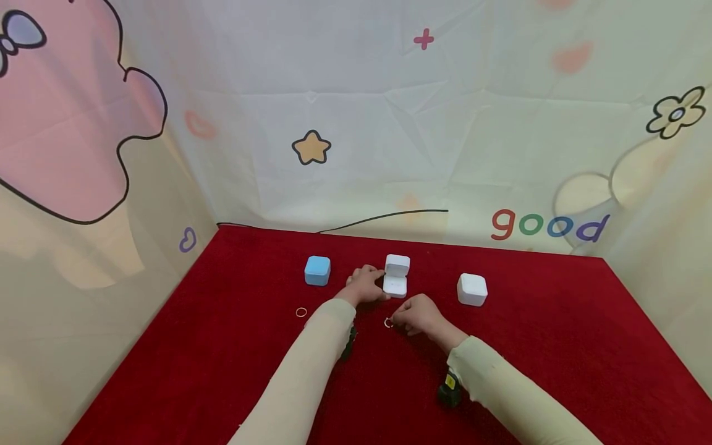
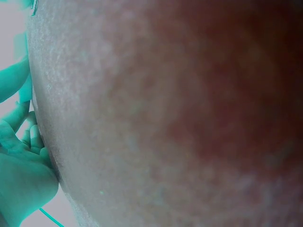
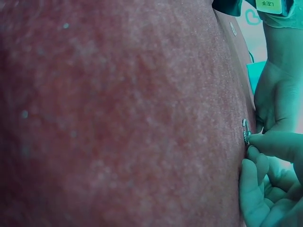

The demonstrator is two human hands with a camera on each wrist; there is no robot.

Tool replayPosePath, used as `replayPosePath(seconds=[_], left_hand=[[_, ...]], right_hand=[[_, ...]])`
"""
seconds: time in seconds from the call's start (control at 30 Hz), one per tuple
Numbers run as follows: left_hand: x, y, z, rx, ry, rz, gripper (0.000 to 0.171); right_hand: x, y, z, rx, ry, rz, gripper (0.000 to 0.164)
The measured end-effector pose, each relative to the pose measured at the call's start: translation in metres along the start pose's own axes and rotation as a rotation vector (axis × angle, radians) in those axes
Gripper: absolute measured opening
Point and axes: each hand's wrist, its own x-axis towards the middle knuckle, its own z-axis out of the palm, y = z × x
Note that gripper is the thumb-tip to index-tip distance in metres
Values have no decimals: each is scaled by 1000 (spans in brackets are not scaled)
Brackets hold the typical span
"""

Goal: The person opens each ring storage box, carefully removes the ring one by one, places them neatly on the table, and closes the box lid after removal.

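Observation:
A white ring box (image 1: 395, 285) stands with its lid raised near the middle of the red cloth. My left hand (image 1: 365, 285) holds it from the left side, thumb at its front and forefinger near the hinge. Just in front of the box, my right hand (image 1: 421, 314) pinches a small ring (image 1: 389, 322) between thumb and forefinger. In the right wrist view the ring (image 3: 246, 132) shows a row of small bright stones, held close over the cloth. The left wrist view is mostly cloth, with fingers only at its left edge.
A closed blue box (image 1: 317, 271) stands to the left, with a thin gold ring (image 1: 301, 312) lying in front of it. On the right is a closed white box (image 1: 472, 290). Behind the red cloth (image 1: 222, 371) hangs a printed curtain (image 1: 356, 123).

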Motion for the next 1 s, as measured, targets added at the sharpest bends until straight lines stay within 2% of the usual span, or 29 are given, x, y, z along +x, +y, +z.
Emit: replayPosePath(seconds=[0.17, 0.33, 0.6, 0.8, 1.0], left_hand=[[-1, 0, 0, -19, 0, 0, 68], [7, -4, 5, -6, -11, -7, 68], [19, -12, 10, -28, -7, -8, 70], [12, -6, 6, -20, -4, -8, 69], [6, -2, 3, -15, -9, -15, 68]], right_hand=[[-1, 1, 0, -5, -4, -1, 16], [-1, 3, -1, 26, -20, 12, 17], [-1, 5, -9, 148, -103, 53, 24], [-4, 2, -18, 225, -157, 49, 30], [-4, 0, -22, 191, -130, 36, 32]])
